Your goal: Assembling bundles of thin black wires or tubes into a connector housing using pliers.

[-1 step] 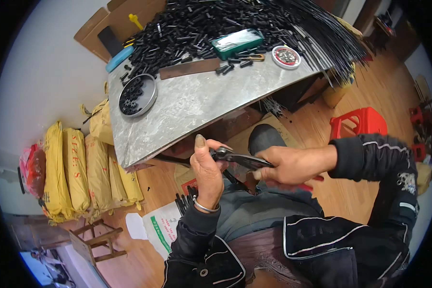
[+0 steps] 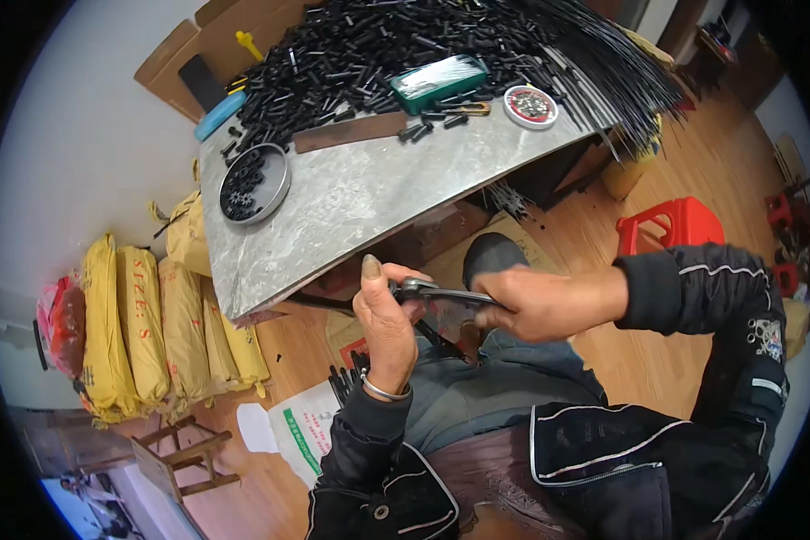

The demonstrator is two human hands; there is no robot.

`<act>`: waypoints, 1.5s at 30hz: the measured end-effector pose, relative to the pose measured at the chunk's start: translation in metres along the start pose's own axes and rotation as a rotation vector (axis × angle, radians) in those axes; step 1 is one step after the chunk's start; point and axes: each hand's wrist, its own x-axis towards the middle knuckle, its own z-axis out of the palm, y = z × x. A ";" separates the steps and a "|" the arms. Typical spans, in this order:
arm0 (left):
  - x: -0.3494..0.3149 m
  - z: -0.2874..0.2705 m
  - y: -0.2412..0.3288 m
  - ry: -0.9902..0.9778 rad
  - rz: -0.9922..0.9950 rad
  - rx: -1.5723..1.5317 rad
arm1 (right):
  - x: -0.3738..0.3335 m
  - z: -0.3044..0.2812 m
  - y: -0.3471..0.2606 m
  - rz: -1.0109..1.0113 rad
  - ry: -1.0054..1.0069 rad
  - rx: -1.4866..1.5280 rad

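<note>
Over my lap, my right hand (image 2: 544,304) is wrapped round the handles of a pair of pliers (image 2: 445,292), whose metal head points left. My left hand (image 2: 384,315) is closed beside that head, thumb up, on a thin black rod (image 2: 322,301) that sticks out toward the table edge. A second dark rod (image 2: 439,340) slants down from the left hand to my lap. What sits between the jaws is hidden by the left fingers.
Ahead stands a grey stone-topped table (image 2: 351,193) heaped with short black tubes (image 2: 351,54). A round dish (image 2: 274,193), a green box (image 2: 441,85) and long black rods (image 2: 603,63) lie there. Yellow sacks (image 2: 139,324) line the left wall; a red stool (image 2: 670,220) stands right.
My right hand has closed its grip, and the handles have come together; the red handle end that showed below it is out of sight. The left hand stays nearly in place.
</note>
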 end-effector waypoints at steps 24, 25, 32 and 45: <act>0.008 0.011 -0.009 -0.043 -0.062 -0.093 | -0.016 -0.023 -0.005 0.035 -0.018 -0.019; 0.008 0.010 -0.010 -0.095 -0.045 -0.088 | -0.017 -0.023 -0.005 0.024 -0.015 -0.036; 0.007 0.015 -0.007 -0.029 -0.040 -0.022 | -0.002 -0.003 0.016 -0.101 0.186 -0.164; 0.002 -0.117 0.175 0.563 0.843 -0.001 | 0.132 -0.095 0.046 -0.295 0.870 -0.800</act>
